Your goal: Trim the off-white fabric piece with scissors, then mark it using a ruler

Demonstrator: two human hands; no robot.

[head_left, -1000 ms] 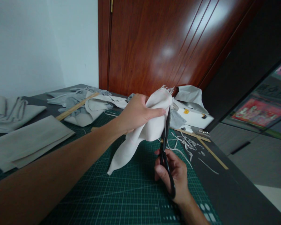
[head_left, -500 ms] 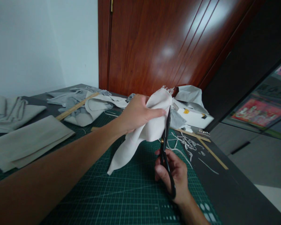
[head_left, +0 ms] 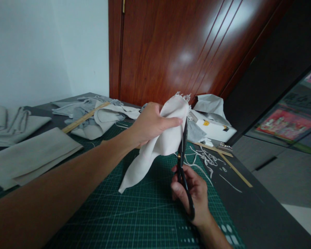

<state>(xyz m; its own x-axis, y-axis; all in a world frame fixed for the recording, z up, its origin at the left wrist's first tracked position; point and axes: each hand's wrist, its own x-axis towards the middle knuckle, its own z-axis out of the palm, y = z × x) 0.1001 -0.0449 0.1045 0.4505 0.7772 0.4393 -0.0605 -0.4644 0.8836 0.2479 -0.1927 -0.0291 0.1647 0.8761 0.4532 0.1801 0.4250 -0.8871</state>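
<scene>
- Left hand (head_left: 154, 123): stretched across from the near left, raised above the green cutting mat (head_left: 134, 214); right hand (head_left: 197, 190): low at the near right.
- On the left, clamped on white fabric (head_left: 171, 140) between thumb and fingers; on the right, curled around black scissors (head_left: 180, 158) pointing far, beside the fabric's right edge.
- Held over the mat, creased, tapering to a near-left tip, frayed at the far end.
</scene>
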